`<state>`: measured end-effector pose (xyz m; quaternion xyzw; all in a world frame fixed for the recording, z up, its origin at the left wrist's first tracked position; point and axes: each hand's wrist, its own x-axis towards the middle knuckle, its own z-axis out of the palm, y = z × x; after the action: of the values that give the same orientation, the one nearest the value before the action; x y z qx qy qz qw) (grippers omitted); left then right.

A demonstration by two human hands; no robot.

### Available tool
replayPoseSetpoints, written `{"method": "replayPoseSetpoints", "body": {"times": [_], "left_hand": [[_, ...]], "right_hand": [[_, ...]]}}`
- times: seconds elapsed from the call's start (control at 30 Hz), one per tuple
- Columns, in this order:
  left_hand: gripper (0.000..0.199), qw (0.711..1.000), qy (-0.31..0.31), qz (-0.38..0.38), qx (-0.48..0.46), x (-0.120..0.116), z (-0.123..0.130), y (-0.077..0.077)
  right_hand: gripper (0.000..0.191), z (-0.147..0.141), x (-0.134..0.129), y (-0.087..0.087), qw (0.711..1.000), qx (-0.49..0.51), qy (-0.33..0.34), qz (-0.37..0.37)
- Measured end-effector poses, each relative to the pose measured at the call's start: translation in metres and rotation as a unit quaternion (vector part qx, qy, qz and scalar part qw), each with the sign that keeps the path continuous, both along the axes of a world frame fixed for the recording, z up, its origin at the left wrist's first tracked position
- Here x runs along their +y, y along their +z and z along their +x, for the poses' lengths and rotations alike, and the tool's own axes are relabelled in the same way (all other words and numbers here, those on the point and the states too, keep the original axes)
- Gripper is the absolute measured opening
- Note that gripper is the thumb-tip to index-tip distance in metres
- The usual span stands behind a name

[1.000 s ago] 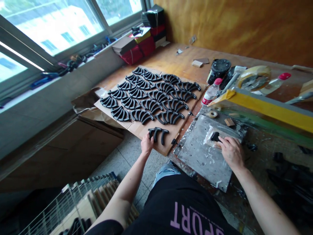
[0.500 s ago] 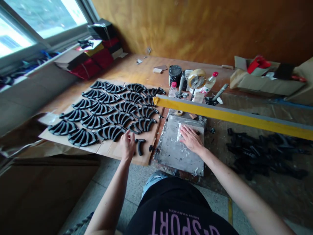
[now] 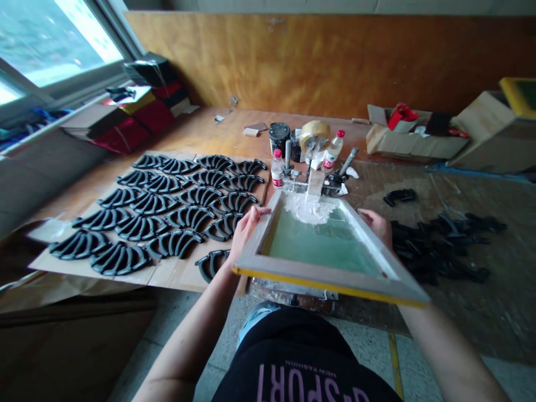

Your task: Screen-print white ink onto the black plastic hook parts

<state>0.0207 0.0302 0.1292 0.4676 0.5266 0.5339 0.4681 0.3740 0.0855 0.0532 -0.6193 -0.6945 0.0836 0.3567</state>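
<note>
Frame (image 3: 326,275): held above metal plate (image 3: 293,289), betw. both hands; near edge seems raised, far end close to clamps (image 3: 335,180); whether it's hinged there can't be told.
L hand (image 3: 247,229): closed on frame's L side, thumb end laid at top; other fingers mostly hidden.
R hand (image 3: 377,224): curled round R side, approx. opposite L; frame seems gripped, though palm side is hidden.
Rim: grey, w/ yellow strip (image 3: 335,288) along near edge; judged stiff, light to mod. wt., not easily bent.
Mesh (image 3: 314,248): greenish, see-through, stretched flat; prob. taut but easily dented or torn, so shouldn't be pressed or used as a hold.
Paste (image 3: 310,212): white, spread at mesh's far end; judged wet + slippery, so fingers best kept off.
Block (image 3: 315,187): pale, stood at paste; could be slid or tipped if frame is jerked.
Best hold: both sides, as now; load shared evenly so twist is avoided. Near edge also usable, being unobstructed.
Black parts: set in fans (image 3: 120,258) on card (image 3: 176,273) at L; loose heap (image 3: 435,248) at R, near R hand, so a snag is poss.
</note>
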Motion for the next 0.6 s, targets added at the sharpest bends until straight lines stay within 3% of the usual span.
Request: {"method": "replayPoseSetpoints", "body": {"times": [0.1, 0.2, 0.3, 0.4, 0.47, 0.6], "left_hand": [[0.053, 0.994, -0.041, -0.096, 0.041, -0.018, -0.014, -0.037], [0.073, 0.986, -0.059, -0.155, 0.020, -0.023, -0.014, -0.078], [0.075, 0.984, -0.047, -0.162, 0.048, -0.021, -0.010, -0.108], [0.071, 0.983, -0.041, -0.159, 0.080, -0.018, -0.010, -0.122], [0.068, 0.982, -0.044, -0.157, 0.095, -0.017, -0.012, -0.127], [0.066, 0.981, -0.044, -0.158, 0.100, -0.017, -0.015, -0.131]], "right_hand": [[0.040, -0.024, 0.028, 0.020, 0.998, -0.020, 0.027, 0.057], [0.058, -0.072, 0.052, 0.033, 0.985, -0.098, 0.115, 0.084], [0.040, -0.104, 0.068, 0.030, 0.971, -0.179, 0.157, 0.025], [0.012, -0.112, 0.064, 0.018, 0.957, -0.236, 0.163, -0.038], [0.004, -0.111, 0.049, 0.012, 0.947, -0.260, 0.183, -0.041], [0.009, -0.102, 0.008, 0.014, 0.900, -0.274, 0.338, -0.005]]}}
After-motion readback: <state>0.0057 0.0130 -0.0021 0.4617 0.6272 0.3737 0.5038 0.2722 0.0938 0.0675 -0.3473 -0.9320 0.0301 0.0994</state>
